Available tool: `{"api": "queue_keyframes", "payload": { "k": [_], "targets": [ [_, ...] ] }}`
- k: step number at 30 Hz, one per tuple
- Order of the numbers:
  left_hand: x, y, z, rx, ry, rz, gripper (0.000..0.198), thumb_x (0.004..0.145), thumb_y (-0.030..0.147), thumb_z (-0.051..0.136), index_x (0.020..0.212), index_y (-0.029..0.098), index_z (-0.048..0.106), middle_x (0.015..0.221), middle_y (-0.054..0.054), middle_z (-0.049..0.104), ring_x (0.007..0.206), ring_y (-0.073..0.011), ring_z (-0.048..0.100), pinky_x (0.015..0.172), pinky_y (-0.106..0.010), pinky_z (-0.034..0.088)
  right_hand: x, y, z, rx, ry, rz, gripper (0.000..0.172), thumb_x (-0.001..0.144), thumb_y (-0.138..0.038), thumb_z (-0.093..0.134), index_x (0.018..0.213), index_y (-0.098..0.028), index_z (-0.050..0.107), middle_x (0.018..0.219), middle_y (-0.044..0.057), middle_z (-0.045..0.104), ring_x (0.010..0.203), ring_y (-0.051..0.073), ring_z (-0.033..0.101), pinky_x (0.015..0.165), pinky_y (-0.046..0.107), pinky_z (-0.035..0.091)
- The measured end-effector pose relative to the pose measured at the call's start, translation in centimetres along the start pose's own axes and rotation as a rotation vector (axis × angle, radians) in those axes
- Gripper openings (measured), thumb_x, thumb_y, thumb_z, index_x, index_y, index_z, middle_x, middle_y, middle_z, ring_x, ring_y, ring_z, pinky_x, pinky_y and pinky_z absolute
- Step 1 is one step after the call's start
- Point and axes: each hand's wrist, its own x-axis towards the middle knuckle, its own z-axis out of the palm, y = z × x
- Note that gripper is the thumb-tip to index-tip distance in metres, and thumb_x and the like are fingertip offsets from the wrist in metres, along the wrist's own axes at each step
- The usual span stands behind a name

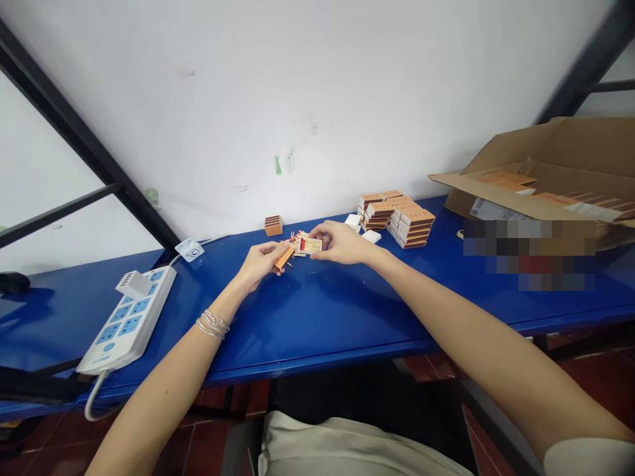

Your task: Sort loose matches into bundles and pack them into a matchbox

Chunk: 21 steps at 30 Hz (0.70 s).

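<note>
My left hand (262, 263) grips an orange matchbox sleeve (284, 256) between thumb and fingers. In my right hand (340, 242) is a white matchbox tray (310, 245) filled with red-tipped matches, its end pointing toward the sleeve. Tray and sleeve are close together; whether they touch I cannot tell. Behind both hands lies a loose heap of matches (297, 235) on the blue table, partly hidden by the fingers. White empty-looking trays (371, 236) rest just behind my right hand.
Stacked matchboxes (409, 221) stand at the back right, and a small stack (272, 225) sits near the wall. An open cardboard box (496, 158) with more matchboxes is at the far right. A white power strip (141, 324) occupies the left of the blue table (317, 317).
</note>
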Motion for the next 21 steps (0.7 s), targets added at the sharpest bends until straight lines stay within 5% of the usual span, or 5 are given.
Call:
{"api": "queue_keyframes", "payload": {
  "k": [7,21],
  "targets": [
    [0.1,-1.1,0.3,0.076,-0.087,0.048,0.049,0.072,0.062,0.068,0.085,0.014,0.066,0.054,0.003,0.055,0.038,-0.0068,0.049,0.034,-0.018,0.037,-0.1,-0.5,0.1,0.007,-0.016,0.021,0.044,0.068,-0.032,0.076,0.106,-0.015,0.065,0.091,0.005,0.064,0.069,0.014,0.060,0.068,0.026,0.045],
    [0.5,-1.7,0.1,0.157,0.042,0.112,0.044,0.069,0.056,0.073,0.088,0.017,0.068,0.069,0.000,0.064,0.038,-0.0037,0.041,0.033,-0.018,0.029,-0.3,-1.1,1.0,0.076,-0.097,-0.001,0.038,0.061,-0.022,0.080,0.096,-0.017,0.066,0.081,0.000,0.061,0.067,0.013,0.057,0.065,0.025,0.044]
  ]
}}
